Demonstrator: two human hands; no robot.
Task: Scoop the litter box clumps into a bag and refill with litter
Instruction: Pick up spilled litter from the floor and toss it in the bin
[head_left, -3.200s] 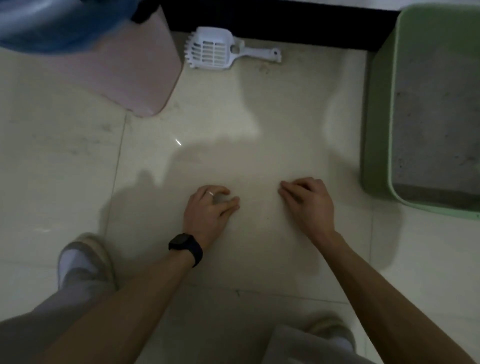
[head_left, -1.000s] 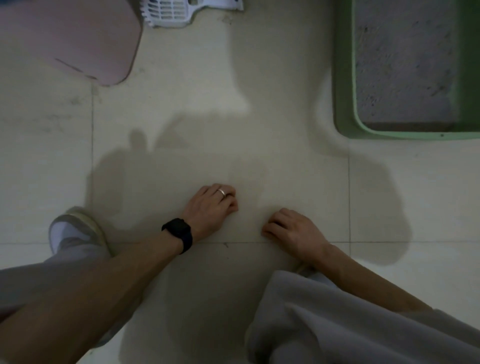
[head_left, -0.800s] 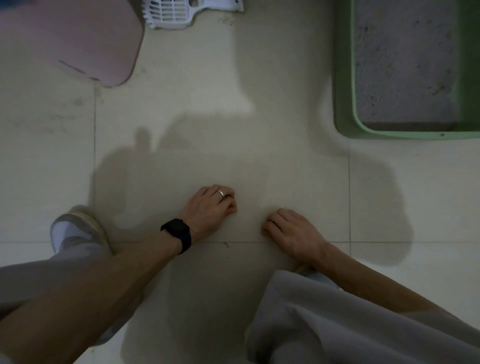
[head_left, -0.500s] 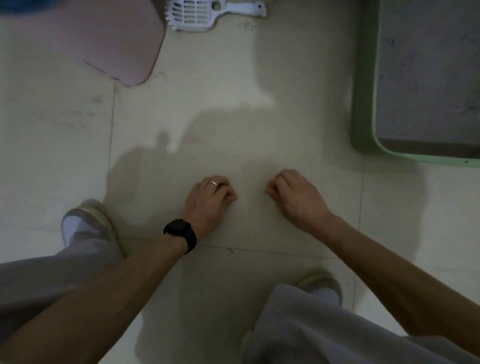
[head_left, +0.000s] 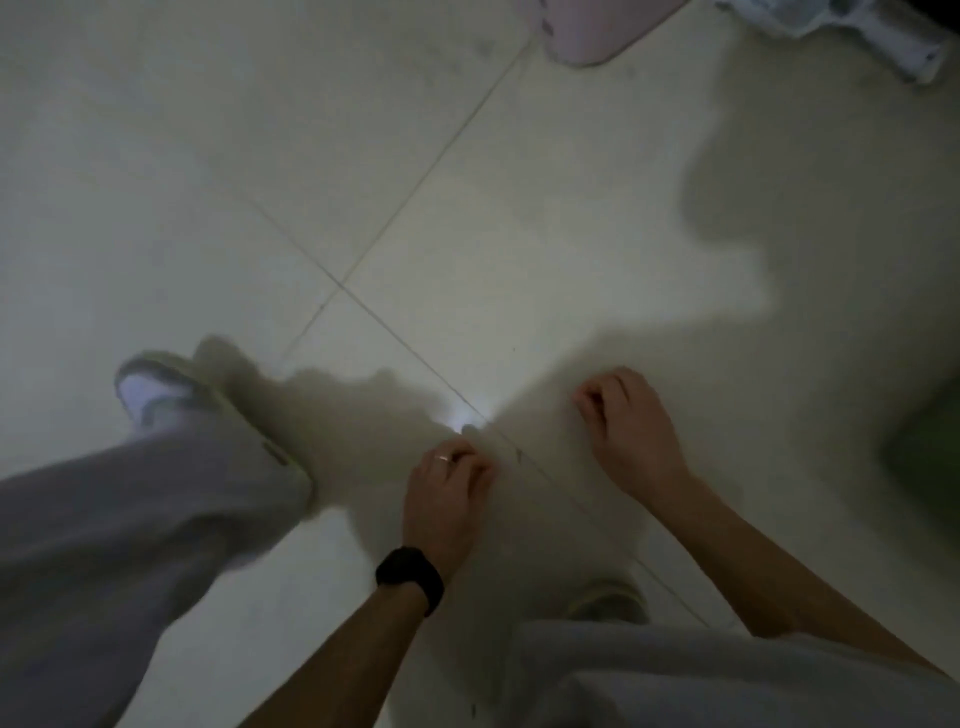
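While your left grip (head_left: 447, 493) and right grip (head_left: 631, 431) rest curled and empty on the floor (head_left: 208, 182), the scoop (head_left: 901, 47) lies well apart; hasty reaching could knock it.

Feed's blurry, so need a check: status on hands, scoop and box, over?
Both empty, fingers curled: left hand, right hand. Untouched scoop top right. Blurred box at right edge. Pink bin left of scoop, apart.
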